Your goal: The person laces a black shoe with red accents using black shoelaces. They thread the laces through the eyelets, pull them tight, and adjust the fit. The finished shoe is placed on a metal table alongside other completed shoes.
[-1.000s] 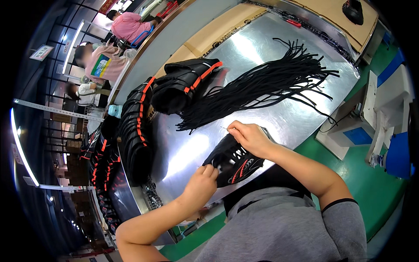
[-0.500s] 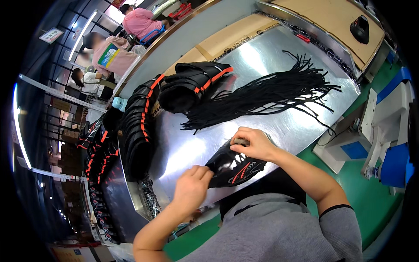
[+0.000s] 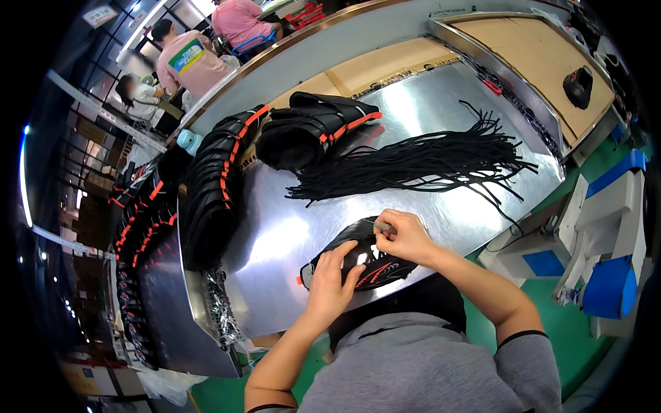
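A black shoe upper (image 3: 385, 272) with red stripes and pale shiny patches lies on the metal tabletop in front of me. My left hand (image 3: 332, 279) rests over its left part and holds it, thumb and fingers apart on the surface. In my right hand (image 3: 406, 237), pinched between the fingers, is a small tool with a grey-brown handle (image 3: 383, 226); its thin tip points left over the upper. Beyond the upper lies a bundle of black shoelaces (image 3: 413, 165).
Nested black shoe uppers (image 3: 217, 179) with orange edges curve along the table's left side; another stack (image 3: 310, 131) stands beside the laces. A lower surface at left carries more uppers (image 3: 141, 234). A single shoe (image 3: 577, 87) sits on cardboard at far right. A grey-and-blue machine (image 3: 585, 241) stands right.
My left hand has moved right, from the end of the upper onto its top, with thumb and fingers now spread. The right hand still pinches the tool, a little lower in view.
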Tool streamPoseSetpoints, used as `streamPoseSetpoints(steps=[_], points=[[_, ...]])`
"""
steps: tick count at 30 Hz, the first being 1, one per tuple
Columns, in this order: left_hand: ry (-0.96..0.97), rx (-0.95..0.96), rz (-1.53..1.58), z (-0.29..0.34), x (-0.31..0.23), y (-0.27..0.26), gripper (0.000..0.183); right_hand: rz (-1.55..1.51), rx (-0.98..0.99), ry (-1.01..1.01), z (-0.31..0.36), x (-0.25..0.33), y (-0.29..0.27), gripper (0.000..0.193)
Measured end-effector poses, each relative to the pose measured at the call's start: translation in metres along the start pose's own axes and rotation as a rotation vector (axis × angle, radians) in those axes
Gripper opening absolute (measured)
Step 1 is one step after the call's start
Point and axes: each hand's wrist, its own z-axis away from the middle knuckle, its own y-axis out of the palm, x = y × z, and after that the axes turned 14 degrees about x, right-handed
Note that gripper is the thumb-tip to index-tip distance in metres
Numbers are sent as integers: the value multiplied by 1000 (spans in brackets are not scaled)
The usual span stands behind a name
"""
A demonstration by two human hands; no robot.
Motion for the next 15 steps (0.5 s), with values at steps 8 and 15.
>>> streamPoseSetpoints(steps=[8, 15], points=[[-13, -48, 180, -3, 8, -6, 52, -461, -113, 88, 9, -7, -5, 5], [297, -333, -236, 53, 29, 6, 56, -627, -200, 98, 13, -13, -1, 7]])
